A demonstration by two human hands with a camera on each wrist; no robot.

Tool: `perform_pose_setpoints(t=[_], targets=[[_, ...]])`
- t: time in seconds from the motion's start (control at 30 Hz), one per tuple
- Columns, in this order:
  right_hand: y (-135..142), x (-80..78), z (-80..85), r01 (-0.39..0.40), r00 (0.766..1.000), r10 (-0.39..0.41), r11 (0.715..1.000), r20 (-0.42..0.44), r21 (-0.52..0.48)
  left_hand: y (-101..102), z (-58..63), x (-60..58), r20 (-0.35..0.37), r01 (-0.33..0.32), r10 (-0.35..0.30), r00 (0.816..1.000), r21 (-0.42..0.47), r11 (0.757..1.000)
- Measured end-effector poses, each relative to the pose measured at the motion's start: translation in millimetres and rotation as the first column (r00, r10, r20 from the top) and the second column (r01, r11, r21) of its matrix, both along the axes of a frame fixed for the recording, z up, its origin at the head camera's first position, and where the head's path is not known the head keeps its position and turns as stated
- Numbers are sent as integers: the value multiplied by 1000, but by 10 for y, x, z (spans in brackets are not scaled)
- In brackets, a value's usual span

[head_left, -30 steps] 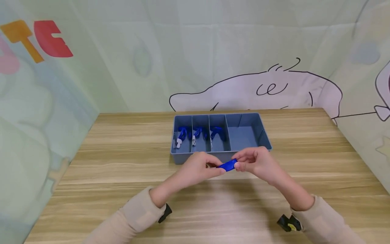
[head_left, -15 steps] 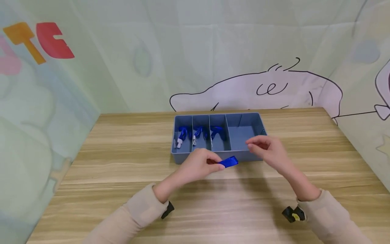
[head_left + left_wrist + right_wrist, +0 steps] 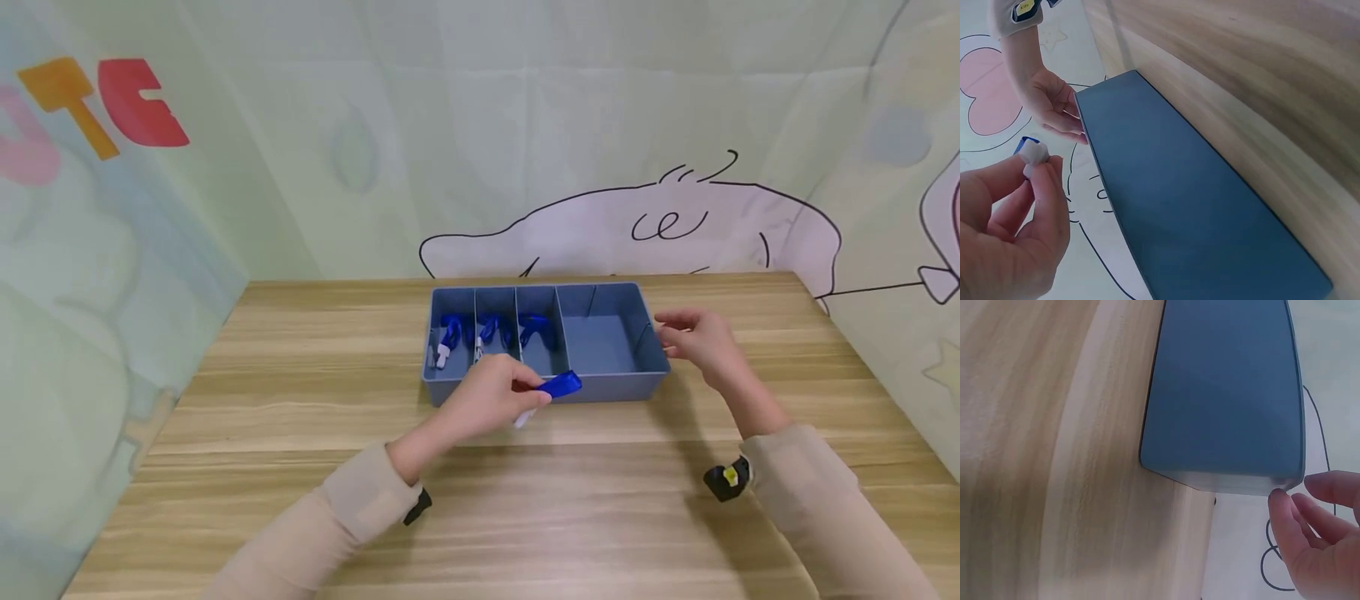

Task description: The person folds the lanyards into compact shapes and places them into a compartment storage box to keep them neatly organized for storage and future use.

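Note:
My left hand (image 3: 491, 396) pinches a bundled blue cable (image 3: 561, 384) between thumb and fingers, in front of the tray. A white plug (image 3: 525, 418) hangs below those fingers, and the left wrist view shows a rounded white end (image 3: 1035, 152) at the fingertips. Behind it stands a blue-grey divided tray (image 3: 618, 387). At the tray's right end is my right hand (image 3: 701, 343), fingers slightly bent. In the right wrist view its fingertips (image 3: 1277, 495) meet the outer end wall near the rim, while the thumb sits beside the corner.
Three blue cables lie in the tray's narrow compartments: the left one (image 3: 452, 332) with a white plug, the middle one (image 3: 491, 328) and the right one (image 3: 535, 326). A wider compartment (image 3: 603, 337) is at the right. Beneath is a wooden table (image 3: 300, 358), backed by a printed curtain (image 3: 450, 133).
My right hand has let go of the blue cable and moved right and back to the tray's right end. The left hand still holds the cable, raised slightly, its white plug now showing.

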State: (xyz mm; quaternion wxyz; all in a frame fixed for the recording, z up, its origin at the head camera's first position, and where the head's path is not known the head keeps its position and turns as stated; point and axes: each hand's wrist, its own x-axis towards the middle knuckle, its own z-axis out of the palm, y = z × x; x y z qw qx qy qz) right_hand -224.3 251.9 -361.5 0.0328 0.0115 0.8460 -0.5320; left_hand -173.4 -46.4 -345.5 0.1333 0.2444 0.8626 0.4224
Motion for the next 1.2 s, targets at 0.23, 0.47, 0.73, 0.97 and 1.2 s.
perform_pose_setpoints(t=[0.23, 0.47, 0.73, 0.97, 1.2], targets=[[10, -83, 7, -45, 998, 40, 995, 55, 87, 88, 36, -101, -18, 5, -5, 1000, -25, 1000], [54, -136, 2, -78, 990, 75, 997, 118, 20, 189, 114, -219, -89, 45, -50, 995, -57, 997], [91, -159, 18, -127, 983, 119, 991, 140, 48, 344, 251, -389, -88, 50, -57, 995, -72, 996], [94, -181, 57, -145, 977, 127, 985, 170, 97, 483, 387, -560, -109, -1, -9, 994, -93, 996], [61, -195, 80, -150, 979, 131, 982, 158, 117, 614, 359, -760, -152, 2, -20, 988, -122, 992]])
